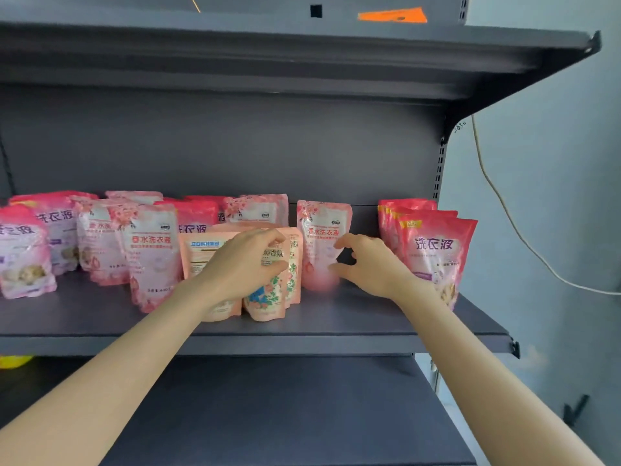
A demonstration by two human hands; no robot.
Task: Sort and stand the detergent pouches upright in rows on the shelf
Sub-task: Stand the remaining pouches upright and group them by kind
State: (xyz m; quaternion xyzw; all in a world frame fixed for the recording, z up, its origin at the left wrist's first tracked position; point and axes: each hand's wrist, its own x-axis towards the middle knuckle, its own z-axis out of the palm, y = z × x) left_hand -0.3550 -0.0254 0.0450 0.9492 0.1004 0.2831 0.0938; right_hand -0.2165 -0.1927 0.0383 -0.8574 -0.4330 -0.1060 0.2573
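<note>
Several pink detergent pouches stand on the dark grey shelf. My left hand rests over the front of a peach pouch with a flower print, fingers curled round its top edge; another peach pouch stands just left of it. My right hand is beside a pale pink pouch that stands upright, with fingertips touching its right edge and thumb near its base. A row of deep pink pouches stands at the right, behind my right wrist.
More pink pouches crowd the left half of the shelf, some leaning. A shelf board hangs above and a lower shelf sits below. A white cable hangs on the wall at right. Something yellow shows low on the left.
</note>
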